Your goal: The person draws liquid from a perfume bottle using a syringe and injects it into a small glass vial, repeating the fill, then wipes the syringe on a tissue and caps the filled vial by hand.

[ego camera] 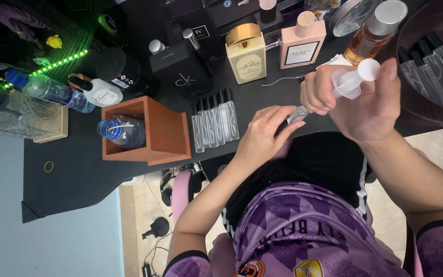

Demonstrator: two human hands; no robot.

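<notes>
From the head camera I see my two hands meeting over the near edge of the black desk [78, 169], with the purple shirt below them. My right hand [365, 102] is clenched around a clear plastic syringe [352, 82]: the fingers wrap the barrel and the thumb side sits by the white plunger head, which pokes out toward the upper right. The syringe's long axis runs on a slant from that plunger down and left to its tip. At that tip sits a small clear vial [297, 114], and my left hand [265, 136] grasps it, fingertips pinched about its lower part so the vial's mouth faces up the same slant toward the syringe. So the vial lies just left of and below the right fingers, in line with the barrel, and the left hand is the nearer one to it, in fact in contact. I cannot tell whether the syringe tip is inside the vial's mouth or only touching its rim; the fingers hide that joint. Just left of the left hand a row of empty glass vials [215, 125] stands side by side on the desk, and beyond that a wooden box [167, 138] holds a plastic water bottle [123, 131] lying on its side. Along the far edge stand several perfume bottles, among them a cream one with a gold cap [245, 54], a pink one [302, 43] and an amber one [370, 38] tilted near a dark round tray [411, 102] holding more vials.
</notes>
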